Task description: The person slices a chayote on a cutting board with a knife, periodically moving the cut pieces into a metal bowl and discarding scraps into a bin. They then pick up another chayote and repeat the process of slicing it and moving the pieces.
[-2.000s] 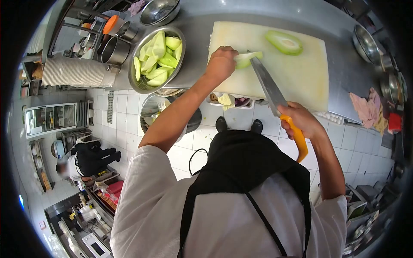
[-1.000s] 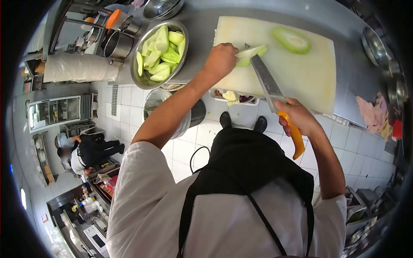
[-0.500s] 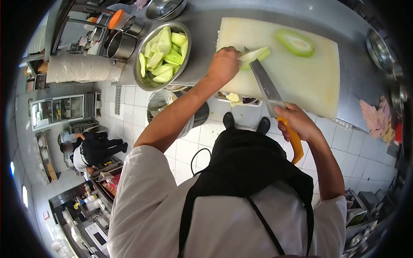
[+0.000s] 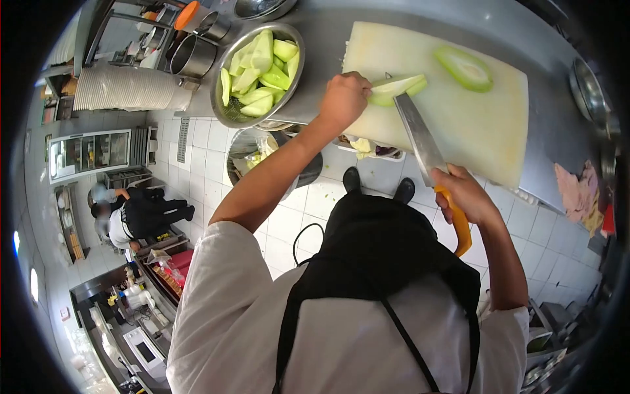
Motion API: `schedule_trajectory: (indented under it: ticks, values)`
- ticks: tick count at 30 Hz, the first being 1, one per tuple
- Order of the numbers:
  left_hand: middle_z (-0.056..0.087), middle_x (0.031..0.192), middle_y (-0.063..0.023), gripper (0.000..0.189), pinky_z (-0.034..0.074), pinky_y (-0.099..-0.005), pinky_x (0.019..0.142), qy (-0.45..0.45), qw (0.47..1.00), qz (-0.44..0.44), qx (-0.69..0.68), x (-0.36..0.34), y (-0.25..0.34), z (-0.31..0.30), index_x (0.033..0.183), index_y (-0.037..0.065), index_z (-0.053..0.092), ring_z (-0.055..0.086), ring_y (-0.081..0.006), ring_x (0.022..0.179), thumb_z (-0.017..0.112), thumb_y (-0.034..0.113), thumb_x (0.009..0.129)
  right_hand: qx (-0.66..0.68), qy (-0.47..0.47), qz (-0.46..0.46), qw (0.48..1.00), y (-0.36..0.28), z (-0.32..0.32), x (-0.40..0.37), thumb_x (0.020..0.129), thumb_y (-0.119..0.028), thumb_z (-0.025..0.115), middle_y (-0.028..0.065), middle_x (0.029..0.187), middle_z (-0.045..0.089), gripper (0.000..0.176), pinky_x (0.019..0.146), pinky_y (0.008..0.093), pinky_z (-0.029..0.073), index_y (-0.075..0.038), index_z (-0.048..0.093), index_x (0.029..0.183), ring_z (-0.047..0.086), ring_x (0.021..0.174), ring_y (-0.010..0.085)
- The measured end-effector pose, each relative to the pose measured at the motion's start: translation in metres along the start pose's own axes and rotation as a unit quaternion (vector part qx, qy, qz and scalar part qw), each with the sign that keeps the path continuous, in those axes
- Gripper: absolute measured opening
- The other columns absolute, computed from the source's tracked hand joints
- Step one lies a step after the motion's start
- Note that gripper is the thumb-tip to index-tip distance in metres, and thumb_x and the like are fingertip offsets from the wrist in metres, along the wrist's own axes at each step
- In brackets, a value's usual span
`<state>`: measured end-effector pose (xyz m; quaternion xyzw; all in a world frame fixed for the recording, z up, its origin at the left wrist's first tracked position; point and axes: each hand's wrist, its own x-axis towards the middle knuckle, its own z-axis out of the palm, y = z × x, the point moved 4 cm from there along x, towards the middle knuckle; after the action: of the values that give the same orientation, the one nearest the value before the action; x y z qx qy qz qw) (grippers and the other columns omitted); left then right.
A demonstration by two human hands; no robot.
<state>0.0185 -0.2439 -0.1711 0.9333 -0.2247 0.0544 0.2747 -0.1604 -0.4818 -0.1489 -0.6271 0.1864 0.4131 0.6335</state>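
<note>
On the white cutting board (image 4: pixel 479 125) lies a peeled, pale green gourd piece (image 4: pixel 398 89). The fingers of my left hand (image 4: pixel 346 100) are closed on its left end. My right hand (image 4: pixel 464 195) is wrapped round the orange handle of a large knife (image 4: pixel 421 139). The blade points up and left, its front part against or over the gourd piece; exact contact is hard to tell. A gourd half (image 4: pixel 464 67) with a pale hollow rests farther back on the board.
A metal colander (image 4: pixel 218 104) full of cut green pieces stands left of the board. Below the counter is a bin (image 4: pixel 308 169) with scraps. Cloths (image 4: pixel 577 194) and metal bowls (image 4: pixel 587 88) sit at the right. Co-workers (image 4: pixel 147 213) bend over at far left.
The view has shifted slightly, moving the board and colander rightward in it. My left hand stays on the gourd piece, and my right hand keeps its hold on the knife.
</note>
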Motion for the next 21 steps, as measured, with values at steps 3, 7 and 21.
schedule_trajectory:
  ticks: [3, 7, 21]
  values:
    - [0.074, 0.091, -0.0146, 0.008, 0.058, -0.0409, 0.077, 0.015, 1.0, -0.012, -0.017, -0.007, -0.001, 0.001, 0.088, 0.004, 0.078, 0.072, -0.034, 0.08, 0.075, 0.005, 0.081, -0.006, 0.004, -0.002, 1.0, 0.003, 0.004, 0.001, 0.105, -0.033, 0.051, 0.0048, 0.065, 0.052, 0.033, 0.042, 0.0317, 0.045, -0.002, 0.052, 0.114, 0.051, 0.045, 0.0141]
    - [0.074, 0.09, -0.0131, 0.009, 0.058, -0.0421, 0.076, 0.04, 0.999, -0.006, -0.021, -0.011, -0.001, 0.003, 0.085, 0.005, 0.077, 0.071, -0.0335, 0.078, 0.072, 0.003, 0.078, -0.016, -0.004, 0.003, 1.0, 0.004, 0.004, 0.002, 0.106, -0.032, 0.049, 0.0045, 0.065, 0.052, 0.031, 0.043, 0.0314, 0.046, -0.002, 0.052, 0.11, 0.05, 0.045, 0.0141]
    - [0.075, 0.088, -0.0129, 0.008, 0.057, -0.04, 0.077, 0.053, 0.998, -0.021, -0.039, -0.016, -0.004, 0.004, 0.086, 0.003, 0.078, 0.072, -0.0313, 0.079, 0.074, 0.003, 0.08, -0.013, -0.002, -0.002, 1.0, 0.011, 0.014, 0.008, 0.107, -0.034, 0.05, 0.0042, 0.062, 0.052, 0.031, 0.043, 0.0314, 0.045, -0.004, 0.052, 0.107, 0.05, 0.045, 0.0142]
